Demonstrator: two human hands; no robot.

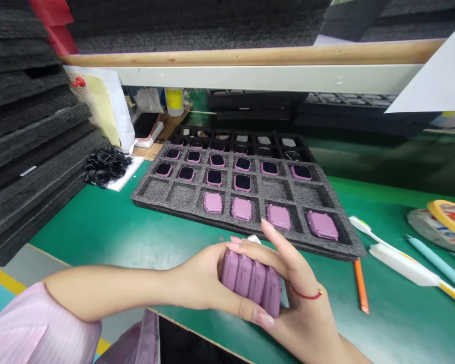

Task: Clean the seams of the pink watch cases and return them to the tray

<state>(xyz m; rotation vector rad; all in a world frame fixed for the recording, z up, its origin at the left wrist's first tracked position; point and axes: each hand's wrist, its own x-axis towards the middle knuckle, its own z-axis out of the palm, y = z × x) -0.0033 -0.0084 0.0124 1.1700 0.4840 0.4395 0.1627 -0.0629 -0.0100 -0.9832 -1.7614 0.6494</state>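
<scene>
Above the green bench, a row of several purple smartwatch cases point(250, 280), pressed side by side on edge, is held between my two hands. My left hand point(200, 275) wraps round it from the left, its thumb across the near side. My right hand point(305, 288) closes on it from the right, one finger pointing up and away. Part of a small white thing point(254, 239) shows behind my fingers; its kind is unclear. Just beyond is a grey foam tray point(167, 205) of square compartments. Dark-screened watches point(243, 182) lie in its farther rows, and purple-backed cases point(278, 216) in the nearest row.
Foam sheets point(18, 131) are stacked high at left beside a black tangled bundle point(106, 167). A shelf edge point(231, 76) crosses above the tray. On the right lie an orange stick point(361, 285), white-headed brushes point(402, 263), a teal pen point(440, 263) and a tape roll point(445, 217).
</scene>
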